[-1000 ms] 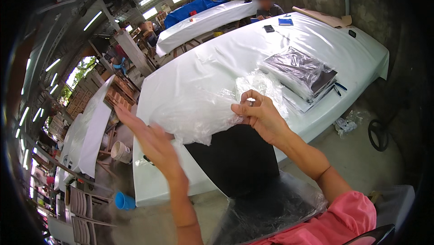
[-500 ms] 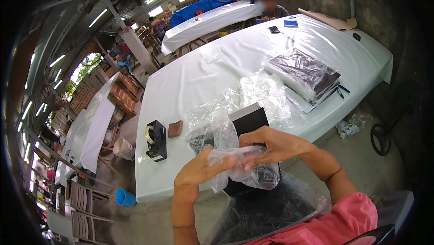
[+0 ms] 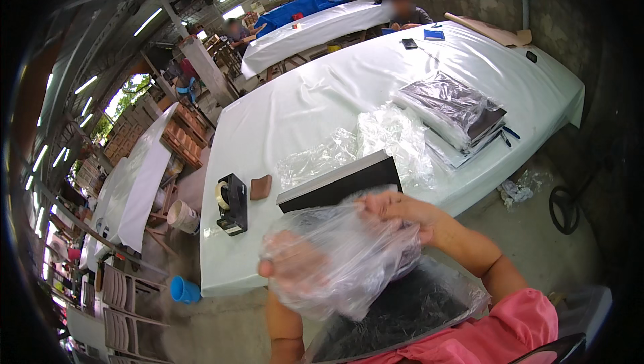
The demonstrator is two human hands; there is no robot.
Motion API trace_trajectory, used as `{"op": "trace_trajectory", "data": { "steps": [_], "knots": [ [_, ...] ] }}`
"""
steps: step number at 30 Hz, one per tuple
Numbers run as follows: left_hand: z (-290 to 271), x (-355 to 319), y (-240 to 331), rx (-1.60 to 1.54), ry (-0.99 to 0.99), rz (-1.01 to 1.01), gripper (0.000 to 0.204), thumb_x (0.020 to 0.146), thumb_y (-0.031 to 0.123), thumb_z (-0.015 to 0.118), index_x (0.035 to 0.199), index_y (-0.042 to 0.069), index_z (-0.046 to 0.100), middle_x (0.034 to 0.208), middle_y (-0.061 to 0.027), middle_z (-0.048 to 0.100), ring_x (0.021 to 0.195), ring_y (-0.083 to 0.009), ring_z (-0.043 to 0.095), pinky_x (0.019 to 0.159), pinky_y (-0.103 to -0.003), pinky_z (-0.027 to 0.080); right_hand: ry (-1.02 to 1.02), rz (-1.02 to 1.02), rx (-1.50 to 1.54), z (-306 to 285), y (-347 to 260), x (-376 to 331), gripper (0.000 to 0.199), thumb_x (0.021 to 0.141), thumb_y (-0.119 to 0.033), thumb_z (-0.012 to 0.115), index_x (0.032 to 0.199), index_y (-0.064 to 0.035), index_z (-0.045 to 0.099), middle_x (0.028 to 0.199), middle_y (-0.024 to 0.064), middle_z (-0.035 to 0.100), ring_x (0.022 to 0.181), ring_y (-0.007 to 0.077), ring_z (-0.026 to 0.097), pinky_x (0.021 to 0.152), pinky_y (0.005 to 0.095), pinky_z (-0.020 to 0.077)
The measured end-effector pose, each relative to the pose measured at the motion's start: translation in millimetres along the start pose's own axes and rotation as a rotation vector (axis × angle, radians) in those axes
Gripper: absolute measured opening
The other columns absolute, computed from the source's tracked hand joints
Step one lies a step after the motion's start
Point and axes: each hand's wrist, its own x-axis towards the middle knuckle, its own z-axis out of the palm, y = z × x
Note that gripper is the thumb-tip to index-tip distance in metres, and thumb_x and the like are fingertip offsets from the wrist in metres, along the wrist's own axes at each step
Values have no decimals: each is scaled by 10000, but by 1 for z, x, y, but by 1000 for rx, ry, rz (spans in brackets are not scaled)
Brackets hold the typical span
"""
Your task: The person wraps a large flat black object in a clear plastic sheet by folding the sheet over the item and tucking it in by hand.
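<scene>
A crumpled clear plastic bag (image 3: 349, 256) is stretched between my hands above the table's near edge. My right hand (image 3: 399, 213) grips its upper right part with bent fingers. My left hand (image 3: 292, 260) shows blurred through the film at the bag's left side; whether its fingers close on the film is unclear. Just beyond the bag lies a flat black box-like item (image 3: 342, 183) with a grey edge, its near part hidden by the bag. Below my hands, another clear plastic sheet or bag (image 3: 402, 307) with something dark under it rests against my lap.
On the white-covered table (image 3: 295, 119) are a black tape dispenser (image 3: 232, 204), a brown block (image 3: 260, 187), loose clear plastic (image 3: 392, 139) and a stack of plastic-wrapped dark items (image 3: 449, 106). A blue bucket (image 3: 184, 290) stands on the floor at left. Another person (image 3: 406, 12) sits beyond the table.
The bag has spread out wide between my hands. My left hand has moved behind or into the film. The black item now lies lengthwise across the table's near edge.
</scene>
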Motion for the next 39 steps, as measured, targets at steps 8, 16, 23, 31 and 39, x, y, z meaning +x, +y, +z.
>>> {"op": "trace_trajectory", "data": {
  "steps": [8, 16, 23, 31, 39],
  "knots": [
    [-9, -14, -16, -229, -51, 255, 270, 786, 223, 665, 936, 7, 604, 906, -92, 628, 858, -200, 593, 781, -332, 468, -342, -157, 55, -17, -2, 19, 164, 879, -180, 546, 803, -35, 537, 893, 48, 571, 829, 142, 597, 764, 236, 488],
    [-22, -17, -24, -225, -43, 298, 276, 764, 217, 689, 929, 13, 604, 910, -100, 635, 846, -218, 609, 755, -339, 483, -31, 222, -558, -43, 5, 18, 243, 911, -253, 516, 944, -17, 564, 777, 23, 588, 596, 48, 535, 400, 205, 406],
    [-29, -21, -19, -179, -12, 373, 283, 745, 212, 710, 923, 19, 603, 913, -108, 642, 835, -234, 623, 732, -345, 497, -783, 86, -371, -66, 3, 20, 305, 828, -210, 654, 1014, 17, 569, 858, 68, 616, 783, 134, 562, 708, 294, 470],
    [-104, -30, -4, 291, 3, 374, 295, 724, 205, 735, 916, 25, 603, 917, -116, 650, 823, -253, 639, 705, -353, 512, -555, -69, -1359, -50, -44, 9, 229, 878, -236, 544, 849, -9, 557, 726, 86, 579, 724, 215, 578, 643, 337, 434],
    [13, 72, 37, 1323, -49, 205, 1037, 562, 223, 805, 1403, 50, 225, 1461, -167, 203, 1362, -313, 152, 1078, -374, 202, -260, -292, -2009, -31, -36, 5, 187, 860, -218, 533, 828, -34, 551, 667, 188, 570, 693, 373, 574, 584, 441, 431]
  ]
}}
